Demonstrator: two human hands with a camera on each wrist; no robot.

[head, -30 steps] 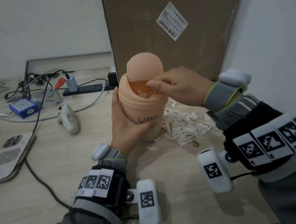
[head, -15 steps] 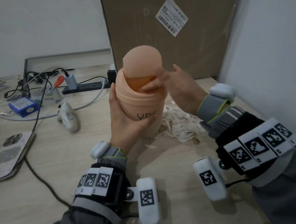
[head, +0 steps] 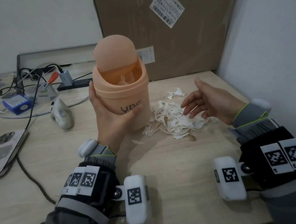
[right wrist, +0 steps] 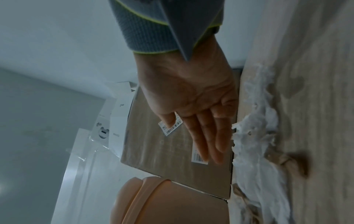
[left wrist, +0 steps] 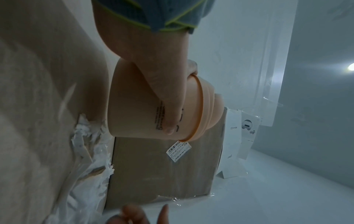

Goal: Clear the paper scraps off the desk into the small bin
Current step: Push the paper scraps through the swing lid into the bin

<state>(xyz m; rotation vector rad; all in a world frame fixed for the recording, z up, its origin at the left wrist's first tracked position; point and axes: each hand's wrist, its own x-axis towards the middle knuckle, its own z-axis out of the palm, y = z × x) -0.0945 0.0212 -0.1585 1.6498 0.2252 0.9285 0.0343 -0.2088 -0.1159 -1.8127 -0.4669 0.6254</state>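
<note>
Peach bin (head: 124, 99) base hidden by left hand (head: 111, 119), scraps (head: 173, 120).

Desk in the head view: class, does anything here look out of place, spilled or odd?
Yes. Torn white paper scraps lie in a loose heap on the desk, right of the small bin the left hand grips. A few brownish bits sit among them. The bin's swing lid stands tipped open, with scraps visible inside.

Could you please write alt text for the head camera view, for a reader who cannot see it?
A left hand grips a small peach bin on a desk, while the open right hand hovers over a pile of paper scraps beside it. A cardboard box stands behind.
</note>
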